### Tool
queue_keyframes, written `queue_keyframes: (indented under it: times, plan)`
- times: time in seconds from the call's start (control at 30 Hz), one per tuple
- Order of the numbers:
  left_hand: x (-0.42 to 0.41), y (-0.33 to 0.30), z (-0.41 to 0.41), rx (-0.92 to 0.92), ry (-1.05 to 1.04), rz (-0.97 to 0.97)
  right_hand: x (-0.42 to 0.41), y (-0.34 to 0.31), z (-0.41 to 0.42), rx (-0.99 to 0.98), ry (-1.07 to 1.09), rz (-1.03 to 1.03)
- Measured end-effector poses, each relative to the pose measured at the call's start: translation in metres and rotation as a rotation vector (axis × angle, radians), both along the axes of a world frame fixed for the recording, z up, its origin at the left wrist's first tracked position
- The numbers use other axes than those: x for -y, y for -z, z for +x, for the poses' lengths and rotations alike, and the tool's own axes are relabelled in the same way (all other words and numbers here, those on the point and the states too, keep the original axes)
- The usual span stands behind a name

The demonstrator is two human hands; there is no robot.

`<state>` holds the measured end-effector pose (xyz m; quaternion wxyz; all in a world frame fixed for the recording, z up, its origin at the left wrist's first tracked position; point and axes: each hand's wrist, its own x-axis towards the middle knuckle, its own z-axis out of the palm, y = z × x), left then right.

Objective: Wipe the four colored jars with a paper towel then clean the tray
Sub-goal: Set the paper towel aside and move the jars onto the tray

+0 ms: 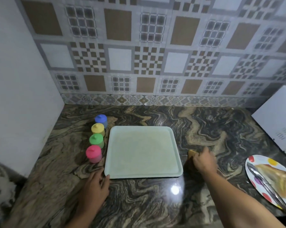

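Bench (155, 203) of swirly brown stone carries the flat pale green plastic tray (143, 152) near its middle. Four small jars with colored lids, blue (101, 120), yellow (98, 129), green (96, 139) and pink (93, 153), stand in a row just beside the tray's left edge. The left hand (96, 185) touches the tray's near left corner, fingers loosely bent. A push there could slide the tray and knock the jars over. The right hand (204, 159) grips a tan wad (191, 153); I cannot tell if it is the paper towel.
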<state>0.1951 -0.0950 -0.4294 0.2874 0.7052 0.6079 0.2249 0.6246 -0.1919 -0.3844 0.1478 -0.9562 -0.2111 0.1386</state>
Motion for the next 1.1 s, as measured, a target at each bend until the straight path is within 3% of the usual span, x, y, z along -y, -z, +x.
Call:
queue_keyframes:
  times: [0.1,0.23,0.33,0.43,0.63,0.8,0.93,1.1]
  plan:
    - [0.001,-0.008,-0.008,0.009,0.071,0.144,-0.038,-0.010,-0.038,0.049,-0.208,0.025]
    - [-0.030,-0.023,-0.013,-0.128,0.057,0.432,-0.114,-0.020,-0.124,0.033,-0.730,0.089]
    - [-0.055,-0.034,-0.016,-0.214,-0.039,0.380,-0.163,-0.024,-0.198,0.009,-1.087,0.073]
    - [-0.078,-0.022,-0.021,-0.281,-0.024,0.236,-0.202,-0.024,-0.254,0.038,-1.309,0.045]
    - [-0.098,0.004,-0.032,-0.211,0.039,0.159,-0.234,-0.018,-0.285,0.159,-1.407,-0.125]
    - [-0.099,0.003,-0.041,-0.037,0.059,0.074,-0.230,-0.005,-0.284,0.065,-1.310,0.003]
    - [-0.100,-0.003,-0.051,-0.011,0.091,0.080,-0.227,-0.005,-0.288,-0.024,-1.264,0.097]
    - [-0.116,-0.027,-0.034,-0.105,0.164,0.273,-0.222,-0.026,-0.252,-0.014,-1.160,0.207]
